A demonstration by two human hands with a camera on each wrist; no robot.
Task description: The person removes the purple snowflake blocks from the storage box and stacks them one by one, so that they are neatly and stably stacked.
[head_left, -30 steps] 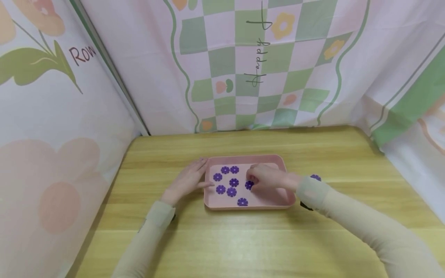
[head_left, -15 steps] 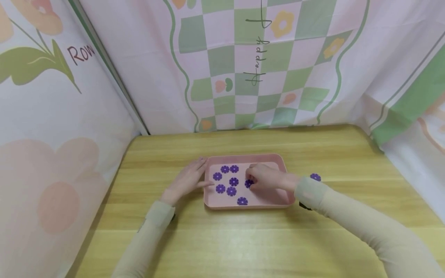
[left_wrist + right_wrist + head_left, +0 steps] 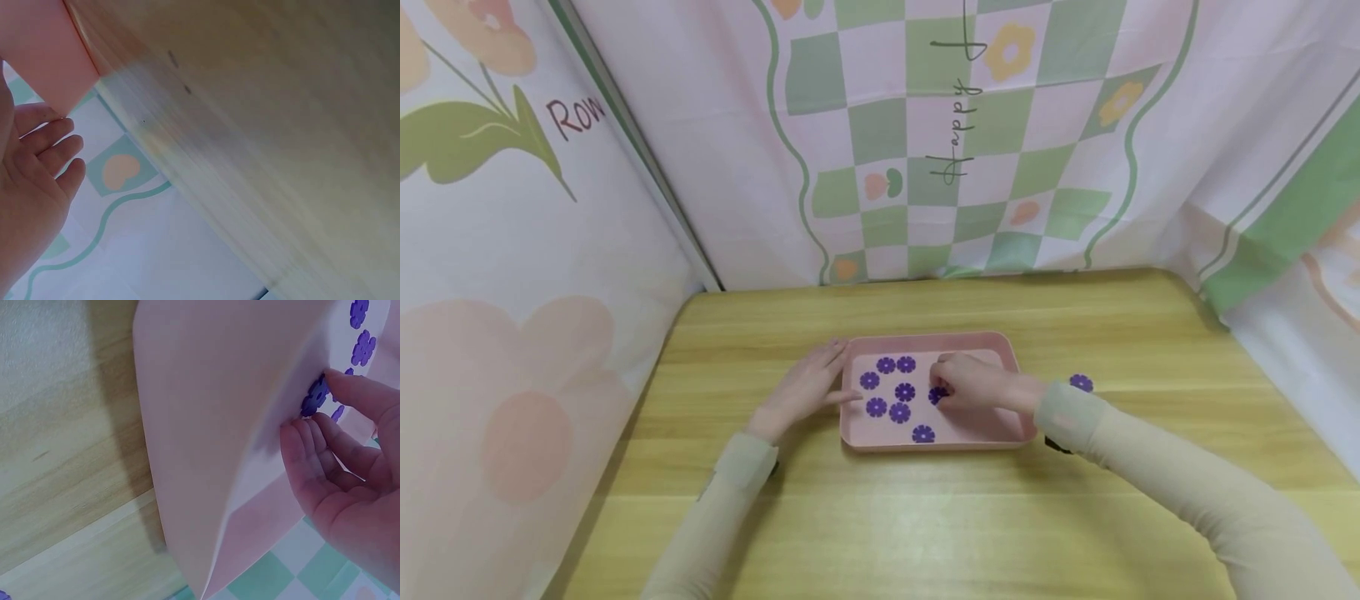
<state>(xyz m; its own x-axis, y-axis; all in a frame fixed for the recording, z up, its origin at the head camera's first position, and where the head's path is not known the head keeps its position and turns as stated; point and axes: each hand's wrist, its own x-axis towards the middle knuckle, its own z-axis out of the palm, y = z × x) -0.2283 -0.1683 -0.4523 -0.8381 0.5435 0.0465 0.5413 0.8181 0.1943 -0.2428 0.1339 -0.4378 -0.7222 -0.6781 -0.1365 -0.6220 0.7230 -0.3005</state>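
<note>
A shallow pink tray (image 3: 947, 447) sits on the table, with several purple flower-shaped plastic discs (image 3: 905, 392) spread over its left half. Inside it, my right hand (image 3: 973, 383) pinches one purple disc (image 3: 315, 395) between thumb and index finger, the other fingers curled close by. That disc stands tilted on edge in the right wrist view, low over the tray floor. My left hand (image 3: 805, 385) rests at the tray's left side, fingers extended along the outer wall and thumb reaching over the rim. The left wrist view shows its fingertips (image 3: 74, 140) at a tray corner.
Another purple disc (image 3: 1081, 382) lies on the wooden table (image 3: 880, 525) right of the tray, beyond my right sleeve. Patterned curtains (image 3: 880, 142) hang behind the table and at both sides.
Hands and tray stay almost where they were. The disc at my right fingertips has tilted slightly and shows a little less beneath the fingers.
</note>
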